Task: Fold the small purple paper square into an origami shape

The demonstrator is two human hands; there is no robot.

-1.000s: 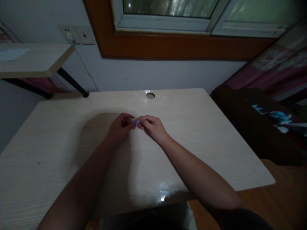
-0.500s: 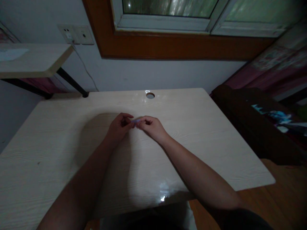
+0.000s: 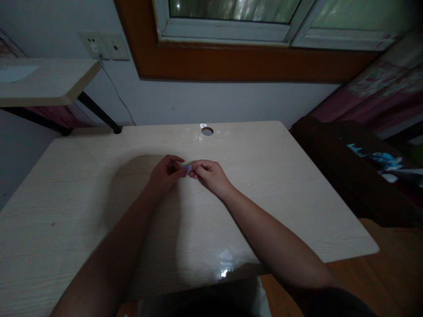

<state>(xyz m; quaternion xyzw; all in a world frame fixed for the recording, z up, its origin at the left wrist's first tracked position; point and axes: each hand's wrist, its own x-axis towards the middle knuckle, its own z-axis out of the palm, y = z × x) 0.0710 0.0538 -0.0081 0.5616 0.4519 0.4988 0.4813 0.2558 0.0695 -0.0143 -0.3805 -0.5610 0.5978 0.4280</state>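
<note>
Between my two hands is a small pale-purple piece [image 3: 187, 169], thin like folded paper, though its exact kind is too small to tell. My left hand [image 3: 164, 172] pinches its left end between thumb and fingers, with the index finger raised a little above. On the other end, my right hand [image 3: 209, 173] has its thumb and fingertips closed. Both hands are just over the pale wood-grain desk [image 3: 211, 211], and the fingertips cover much of the piece.
A raised shelf [image 3: 76, 83] on black legs stands at the back left. Behind the desk are a round cable hole [image 3: 207, 131], wall sockets [image 3: 104, 46] with a white cord, and a window. Dark furniture [image 3: 350, 167] with assorted items lies to the right.
My right fingers have shifted slightly on the pale-purple piece, and more of it shows between my hands. The left hand has stayed nearly still.
</note>
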